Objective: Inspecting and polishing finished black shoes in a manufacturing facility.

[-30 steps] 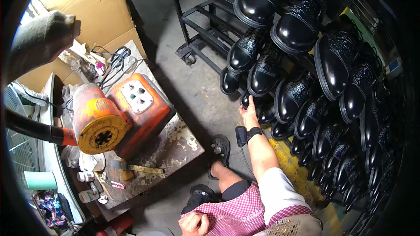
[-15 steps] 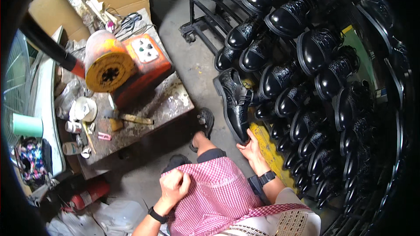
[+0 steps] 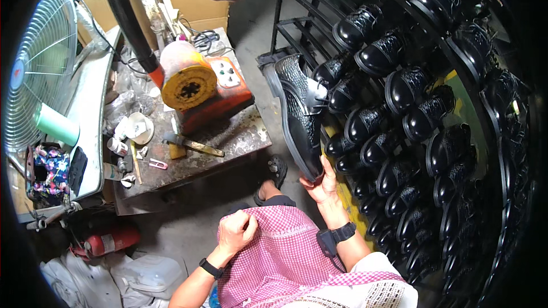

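Observation:
My right hand (image 3: 324,187) grips a black leather lace-up shoe (image 3: 301,122) by its toe. The shoe is held up with its heel away from me, and its sole edge faces left. Textured leather covers its sides, while the toe is smooth. My left hand (image 3: 236,231) is curled closed over the red-and-white checked apron (image 3: 274,251) on my lap. Whatever its fingers hold, if anything, is hidden. Just right of the held shoe stands a black metal rack (image 3: 302,20) with many glossy black shoes (image 3: 404,88).
On the left, a stained workbench (image 3: 240,137) carries an orange machine (image 3: 220,102) with a round yellow opening, a hammer (image 3: 194,145) and a pink clip (image 3: 158,164). A fan (image 3: 43,68) stands farther left. A red fire extinguisher (image 3: 111,241) and plastic containers (image 3: 151,274) sit below the bench.
The held shoe has come up closer to me, its heel swinging slightly left. My view has turned left, bringing more of the fan in. The left hand stays closed at my lap.

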Action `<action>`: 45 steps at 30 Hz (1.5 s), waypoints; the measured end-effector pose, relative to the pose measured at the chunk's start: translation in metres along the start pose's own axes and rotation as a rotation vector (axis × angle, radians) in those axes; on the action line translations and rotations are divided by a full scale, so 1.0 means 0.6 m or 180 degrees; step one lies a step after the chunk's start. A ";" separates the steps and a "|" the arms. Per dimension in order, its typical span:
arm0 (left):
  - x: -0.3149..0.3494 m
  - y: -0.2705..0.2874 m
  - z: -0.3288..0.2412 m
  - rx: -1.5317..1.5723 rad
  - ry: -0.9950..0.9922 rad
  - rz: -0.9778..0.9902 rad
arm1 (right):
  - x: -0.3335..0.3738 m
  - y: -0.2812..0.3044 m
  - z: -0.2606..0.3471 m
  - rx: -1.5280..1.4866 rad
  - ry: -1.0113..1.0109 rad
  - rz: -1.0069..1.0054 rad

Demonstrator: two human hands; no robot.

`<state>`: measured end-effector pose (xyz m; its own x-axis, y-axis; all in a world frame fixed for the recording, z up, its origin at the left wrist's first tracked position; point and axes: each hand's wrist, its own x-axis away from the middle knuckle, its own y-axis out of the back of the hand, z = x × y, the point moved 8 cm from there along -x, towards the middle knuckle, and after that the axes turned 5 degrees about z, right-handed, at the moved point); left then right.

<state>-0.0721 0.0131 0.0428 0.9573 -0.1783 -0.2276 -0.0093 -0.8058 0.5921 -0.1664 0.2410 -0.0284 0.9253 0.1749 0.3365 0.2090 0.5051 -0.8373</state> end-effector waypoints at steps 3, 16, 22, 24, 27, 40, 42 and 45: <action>0.004 0.005 0.003 -0.0034 -0.0044 -0.0049 | -0.033 -0.048 -0.004 0.0086 0.0030 0.0080; 0.011 0.011 0.013 0.0057 -0.0024 -0.0068 | -0.180 -0.250 0.008 0.0007 -0.0144 0.0477; 0.010 0.017 0.009 0.0010 -0.0112 -0.0105 | -0.231 -0.317 0.018 -0.0172 -0.0059 0.0599; 0.009 0.019 0.006 -0.0010 -0.0202 -0.0154 | -0.238 -0.339 0.019 -0.0191 -0.0109 0.0847; 0.007 0.020 0.004 0.0002 -0.0196 -0.0152 | -0.252 -0.351 0.019 -0.0157 -0.0114 0.0892; 0.013 0.020 0.007 -0.0059 -0.0192 -0.0197 | -0.247 -0.385 0.005 -0.0710 -0.0568 0.1411; 0.013 0.019 0.008 -0.0027 -0.0188 -0.0199 | -0.234 -0.376 0.001 -0.0773 -0.0631 0.1468; 0.012 0.019 0.008 0.0011 -0.0196 -0.0247 | -0.212 -0.355 -0.006 -0.0821 -0.0748 0.1593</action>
<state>-0.0665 -0.0001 0.0438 0.9355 -0.1495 -0.3200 0.0631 -0.8206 0.5680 -0.3272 0.1080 0.1054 0.8425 0.5349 -0.0633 -0.1361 0.0977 -0.9859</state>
